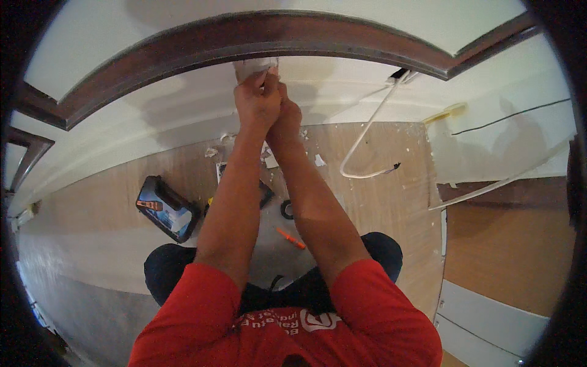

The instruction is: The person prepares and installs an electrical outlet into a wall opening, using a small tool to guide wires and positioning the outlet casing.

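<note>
Both arms reach forward to the white wall, just under a dark wood moulding. My left hand point(255, 101) is closed, with its fingertips pinched at a pale, worn patch or opening point(244, 68) in the wall. Pressed against it on the right, my right hand point(286, 114) is also closed, its fingers curled and partly hidden behind the left. What the fingers hold, if anything, is too small and covered to make out.
A white cable point(367, 128) hangs from a wall hole point(399, 74) on the right. Below lie a black case point(166, 208), an orange screwdriver-like tool point(290, 238), a black ring point(287, 210), probably tape, and pale debris point(320, 160). A wooden cabinet point(507, 238) stands right.
</note>
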{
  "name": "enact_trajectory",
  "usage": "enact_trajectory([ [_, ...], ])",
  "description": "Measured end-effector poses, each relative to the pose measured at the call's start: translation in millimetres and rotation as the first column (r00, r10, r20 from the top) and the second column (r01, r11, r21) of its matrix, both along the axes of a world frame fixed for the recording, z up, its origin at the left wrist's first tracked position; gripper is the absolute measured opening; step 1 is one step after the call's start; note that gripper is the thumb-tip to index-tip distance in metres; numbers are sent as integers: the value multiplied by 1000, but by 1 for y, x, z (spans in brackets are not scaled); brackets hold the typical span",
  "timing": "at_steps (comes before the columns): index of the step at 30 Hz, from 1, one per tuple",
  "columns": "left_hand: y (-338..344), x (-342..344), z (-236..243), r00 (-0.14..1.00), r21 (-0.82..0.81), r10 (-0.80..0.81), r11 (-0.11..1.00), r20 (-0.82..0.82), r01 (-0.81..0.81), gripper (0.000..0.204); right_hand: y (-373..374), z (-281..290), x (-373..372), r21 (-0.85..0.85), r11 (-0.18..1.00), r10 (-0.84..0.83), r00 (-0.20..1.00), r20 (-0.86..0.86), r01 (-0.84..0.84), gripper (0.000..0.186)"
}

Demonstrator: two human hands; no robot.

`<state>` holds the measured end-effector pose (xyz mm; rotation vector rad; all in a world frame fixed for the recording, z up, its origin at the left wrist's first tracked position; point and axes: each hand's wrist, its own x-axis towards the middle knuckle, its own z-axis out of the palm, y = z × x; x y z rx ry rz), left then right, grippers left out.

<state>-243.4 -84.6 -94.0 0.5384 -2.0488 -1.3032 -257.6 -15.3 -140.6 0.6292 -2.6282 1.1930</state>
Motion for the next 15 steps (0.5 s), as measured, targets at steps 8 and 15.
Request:
enact_trajectory([
  [8,4,-9,-1,988,-78,47,995,-150,-59,27,4,15,4,-138,990,20,999,-29,-23,46],
  [15,4,-2,6,999,-15,26,1000,-22,-27,25,2,12,5,-94,996,-18,995,-94,9,45],
])
